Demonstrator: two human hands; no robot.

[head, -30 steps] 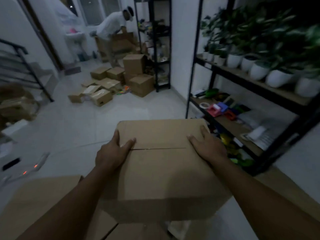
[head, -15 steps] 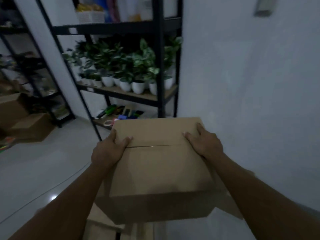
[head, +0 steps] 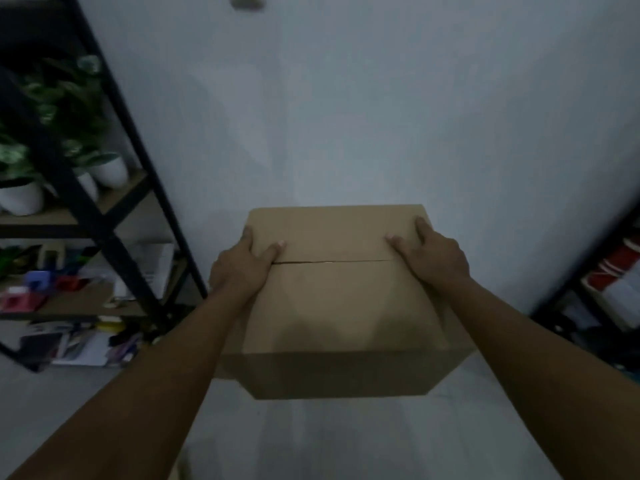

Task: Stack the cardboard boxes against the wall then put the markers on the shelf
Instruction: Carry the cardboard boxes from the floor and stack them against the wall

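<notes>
A closed brown cardboard box (head: 341, 299) is held above the pale floor (head: 346, 441), facing the white wall (head: 346, 116). It is clamped at its sides by the left hand (head: 242, 268) and right hand (head: 433, 258), beside a black metal shelf (head: 86, 209).

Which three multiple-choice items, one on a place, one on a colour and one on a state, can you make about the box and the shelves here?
1. Where does the shelf with the potted plants stand?
A. left of the box
B. behind the person
C. on top of the box

2. What colour are the plant pots?
A. red
B. white
C. black

3. How is the cardboard box held?
A. by one hand
B. it lies on the floor, untouched
C. by both hands

Answers:
1 A: the black shelf is left of the cardboard box.
2 B: the plant pots are white.
3 C: the left hand and right hand each grip a top side.
</notes>
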